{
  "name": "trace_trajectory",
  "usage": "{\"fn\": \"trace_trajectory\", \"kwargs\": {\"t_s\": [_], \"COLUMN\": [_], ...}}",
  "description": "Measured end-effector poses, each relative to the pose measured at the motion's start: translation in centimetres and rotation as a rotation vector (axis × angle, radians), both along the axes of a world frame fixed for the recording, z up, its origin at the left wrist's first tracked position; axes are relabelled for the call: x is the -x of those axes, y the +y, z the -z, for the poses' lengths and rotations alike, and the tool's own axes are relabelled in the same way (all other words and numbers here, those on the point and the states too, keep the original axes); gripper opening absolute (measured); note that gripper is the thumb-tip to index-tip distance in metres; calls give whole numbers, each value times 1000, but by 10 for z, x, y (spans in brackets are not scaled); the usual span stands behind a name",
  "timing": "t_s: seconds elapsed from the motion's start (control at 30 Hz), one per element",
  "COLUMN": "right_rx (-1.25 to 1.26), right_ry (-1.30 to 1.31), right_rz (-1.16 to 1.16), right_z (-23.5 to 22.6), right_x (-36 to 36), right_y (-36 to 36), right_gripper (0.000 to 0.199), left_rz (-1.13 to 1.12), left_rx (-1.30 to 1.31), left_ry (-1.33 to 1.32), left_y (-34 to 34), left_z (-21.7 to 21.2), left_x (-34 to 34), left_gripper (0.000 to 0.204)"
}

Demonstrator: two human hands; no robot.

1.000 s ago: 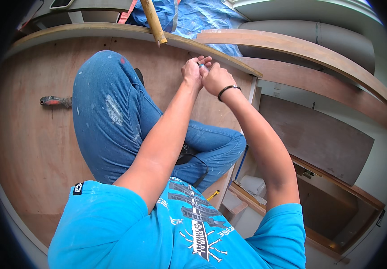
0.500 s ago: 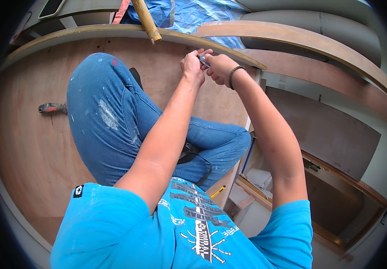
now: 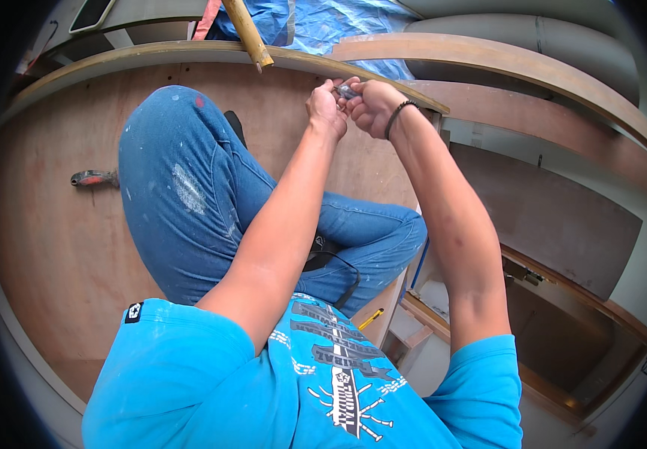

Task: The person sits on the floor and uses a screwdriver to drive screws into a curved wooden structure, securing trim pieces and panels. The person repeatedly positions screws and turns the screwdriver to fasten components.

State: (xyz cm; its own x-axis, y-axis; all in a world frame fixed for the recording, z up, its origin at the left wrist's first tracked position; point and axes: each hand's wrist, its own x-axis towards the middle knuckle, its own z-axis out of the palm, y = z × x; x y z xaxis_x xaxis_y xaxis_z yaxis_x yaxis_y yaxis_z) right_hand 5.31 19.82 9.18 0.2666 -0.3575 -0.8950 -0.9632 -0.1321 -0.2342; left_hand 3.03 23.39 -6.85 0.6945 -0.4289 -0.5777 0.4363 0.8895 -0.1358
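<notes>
A person in a bright blue T-shirt (image 3: 181, 374) and smudged jeans (image 3: 166, 194) sits on a wooden panel (image 3: 46, 247), both forearms stretched toward the upper middle of the frame, where 2 bare hands meet near a wood-edged rim (image 3: 144, 54). The right hand (image 3: 376, 107), with a dark bracelet (image 3: 398, 117) at its wrist, closes its fingers around a small object (image 3: 348, 92), which appears to be a slim tool with a clear, bluish handle, though the fingers cover much of it. The left hand (image 3: 326, 110) is just beside it, fingers curled toward the same object; whether it also grips cannot be told from this angle.

A tool with a black-and-red handle (image 3: 93, 178) lies on the panel at center left, its far end hidden behind the raised knee. A yellow cutter (image 3: 371, 319) rests at lower center, beside the shirt. At the top, the end of a tan pole (image 3: 247, 31) reaches over the rim in front of a crumpled blue sheet (image 3: 346, 19), and 2 long wooden boards (image 3: 518, 63) stretch across the upper right. A flat device (image 3: 91, 15) with a pale edge lies at upper left.
</notes>
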Motion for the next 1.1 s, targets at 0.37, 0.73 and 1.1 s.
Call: {"fn": "trace_trajectory", "kwargs": {"t_s": [0.37, 0.73, 1.1], "right_rx": [982, 682, 835], "right_ry": [-298, -231, -441], "right_rz": [-1429, -951, -1069], "right_z": [0, 16, 16], "right_x": [59, 35, 57], "right_y": [37, 36, 29], "right_gripper": [35, 41, 46], "left_rz": [70, 49, 64], "left_rx": [-142, -162, -136], "left_ry": [52, 134, 118], "left_y": [6, 16, 8], "left_z": [8, 3, 41], "left_x": [-3, 1, -18], "left_gripper": [30, 29, 21]}}
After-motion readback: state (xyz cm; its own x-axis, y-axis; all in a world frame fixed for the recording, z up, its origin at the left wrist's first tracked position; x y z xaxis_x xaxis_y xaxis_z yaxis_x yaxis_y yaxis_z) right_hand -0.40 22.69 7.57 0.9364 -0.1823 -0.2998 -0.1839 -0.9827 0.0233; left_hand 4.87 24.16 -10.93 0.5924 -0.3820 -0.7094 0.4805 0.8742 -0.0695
